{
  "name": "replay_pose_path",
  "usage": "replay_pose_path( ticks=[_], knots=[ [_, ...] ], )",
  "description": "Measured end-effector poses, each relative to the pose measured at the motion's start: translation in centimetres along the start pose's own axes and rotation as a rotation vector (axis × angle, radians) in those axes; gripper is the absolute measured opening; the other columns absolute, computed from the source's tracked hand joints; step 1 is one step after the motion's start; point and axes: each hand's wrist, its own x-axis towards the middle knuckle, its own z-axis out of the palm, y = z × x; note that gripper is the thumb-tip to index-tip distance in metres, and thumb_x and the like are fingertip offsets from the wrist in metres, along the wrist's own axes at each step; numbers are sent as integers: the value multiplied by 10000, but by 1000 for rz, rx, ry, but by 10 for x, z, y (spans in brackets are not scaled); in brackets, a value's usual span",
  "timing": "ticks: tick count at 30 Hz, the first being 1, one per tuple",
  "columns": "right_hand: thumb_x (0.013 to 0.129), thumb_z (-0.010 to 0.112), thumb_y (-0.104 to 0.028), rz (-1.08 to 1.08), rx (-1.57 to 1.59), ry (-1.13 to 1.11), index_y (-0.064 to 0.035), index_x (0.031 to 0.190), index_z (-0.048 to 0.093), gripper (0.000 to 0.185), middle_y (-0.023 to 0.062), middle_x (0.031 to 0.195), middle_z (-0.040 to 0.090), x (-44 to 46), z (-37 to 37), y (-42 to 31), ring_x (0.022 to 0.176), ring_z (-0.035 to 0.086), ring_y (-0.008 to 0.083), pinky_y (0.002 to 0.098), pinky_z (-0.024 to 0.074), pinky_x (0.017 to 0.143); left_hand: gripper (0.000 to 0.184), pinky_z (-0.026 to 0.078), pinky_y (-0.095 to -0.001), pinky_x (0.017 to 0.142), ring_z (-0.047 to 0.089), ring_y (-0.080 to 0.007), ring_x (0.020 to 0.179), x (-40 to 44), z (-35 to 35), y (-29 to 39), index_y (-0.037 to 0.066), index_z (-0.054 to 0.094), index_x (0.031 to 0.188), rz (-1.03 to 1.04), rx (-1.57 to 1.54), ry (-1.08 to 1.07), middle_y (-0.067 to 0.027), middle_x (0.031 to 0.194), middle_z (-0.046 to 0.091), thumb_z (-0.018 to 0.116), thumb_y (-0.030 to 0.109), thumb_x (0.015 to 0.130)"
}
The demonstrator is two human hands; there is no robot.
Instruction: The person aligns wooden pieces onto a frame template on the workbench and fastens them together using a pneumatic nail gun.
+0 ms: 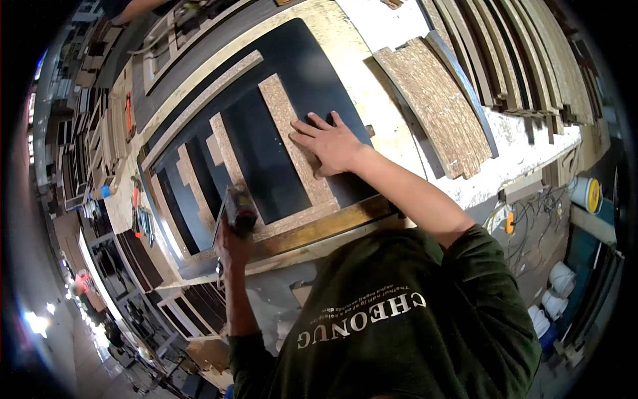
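Observation:
My left hand point(234, 243) is wrapped around a dark nail gun point(240, 211), slightly blurred, with a metal fitting showing near the wrist. The tool sits over the lower end of a chipboard strip point(229, 153). My right hand point(332, 143) lies with fingers spread on a wider chipboard strip point(282, 106) and the dark panel point(319, 73) beside it. Several chipboard strips form a ladder-like frame on this panel, with a long strip point(206, 93) along the far side and another strip point(299, 219) along the near side. A brown wooden bar point(319, 229) runs along the near edge.
Curved chipboard pieces point(435, 106) lie to the right, with stacked curved strips point(512, 53) behind them. Pliers and other hand tools point(141, 216) rest at the left of the workbench point(392, 126). Cables point(531, 213) hang at the right. Another person's arm point(136, 8) shows at top left.

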Motion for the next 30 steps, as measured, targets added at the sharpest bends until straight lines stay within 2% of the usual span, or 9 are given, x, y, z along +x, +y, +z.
replay_pose_path(
  ticks=[2, 4, 7, 8, 12, 15, 17, 23, 30],
  knots=[
    [701, 778, -334, 75, -11, -120, -162, 1485, 199, 989, 26, 1562, 140, 4, -3, -5, 1423, 168, 333, 632, 243, 1077, 574, 537, -436, 752, 653, -371, 911, 2, -22, 8, 50, 520, 1232, 2, -6, -25, -205, 1038, 651, 717, 140, 700],
    [703, 777, -318, 87, 16, -133, -162, 1484, 201, 984, 22, 1564, 128, 2, -3, -7, 1421, 175, 334, 641, 262, 1063, 445, 548, -378, 712, 686, -303, 849, 3, -52, 35, 33, 610, 1094, 12, -134, -204, -184, 949, 680, 752, 151, 689],
    [709, 769, -314, 97, 45, -131, -157, 1479, 218, 960, 23, 1565, 124, 5, 2, -7, 1416, 191, 337, 668, 271, 1041, 319, 544, -349, 674, 696, -258, 784, -2, -46, 42, 20, 654, 957, 154, -229, -343, -164, 843, 691, 765, 154, 689],
    [713, 763, -326, 98, 50, -127, -151, 1475, 235, 943, 30, 1563, 133, 5, 2, -5, 1412, 199, 340, 687, 260, 1034, 291, 538, -353, 653, 691, -263, 748, -2, -44, 50, 17, 657, 923, 95, -308, -445, -160, 817, 684, 768, 149, 689],
    [715, 756, -316, 100, 64, -135, -164, 1487, 210, 957, 10, 1567, 123, 4, 1, -4, 1415, 198, 328, 685, 254, 1040, 321, 521, -381, 642, 673, -315, 724, -5, -29, 78, 17, 659, 906, 108, -235, -480, -156, 769, 672, 782, 203, 674],
    [722, 750, -308, 103, 67, -145, -168, 1486, 215, 943, 10, 1567, 122, 4, -1, -5, 1416, 199, 325, 685, 253, 1040, 370, 521, -389, 649, 673, -322, 749, -1, -27, 89, 28, 660, 943, 257, -199, -394, -154, 802, 681, 789, 222, 655],
    [724, 747, -303, 103, 73, -145, -168, 1486, 217, 938, 9, 1567, 120, 4, 0, -4, 1417, 196, 324, 685, 252, 1041, 429, 528, -379, 669, 676, -317, 776, 7, -32, 98, 46, 663, 1001, 165, -178, -584, -149, 851, 689, 799, 218, 632],
    [736, 731, -290, 102, 78, -159, -162, 1487, 215, 920, 6, 1568, 116, 3, -4, -4, 1421, 183, 320, 683, 248, 1043, 475, 534, -372, 704, 677, -319, 787, 7, -24, 92, 54, 668, 1039, 311, -154, -504, -149, 857, 693, 810, 217, 616],
    [746, 721, -294, 95, 79, -152, -160, 1487, 217, 906, 6, 1567, 118, 4, 0, -3, 1421, 184, 317, 681, 246, 1044, 435, 533, -373, 701, 677, -318, 793, 12, -22, 92, 52, 672, 1008, 197, -122, -615, -160, 856, 690, 811, 189, 619]
  ],
)
